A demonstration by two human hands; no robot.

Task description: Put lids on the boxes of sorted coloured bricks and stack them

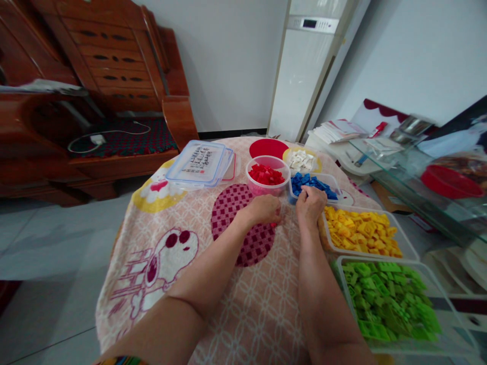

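My left hand is low over the tablecloth, just in front of a round clear tub of red toy bricks. Its fingers are closed, and a small red brick peeks out at the fingertips. At the near edge of a clear box of blue bricks, my right hand has its fingers curled together; what they hold, if anything, is hidden. To the right of that hand stands a box of yellow bricks, with a larger box of green bricks nearer me.
White pieces lie in a yellow dish behind the blue box, beside a red round container. Stacked clear lids rest at the table's back left. A glass shelf is on the right, a wooden bench on the left.
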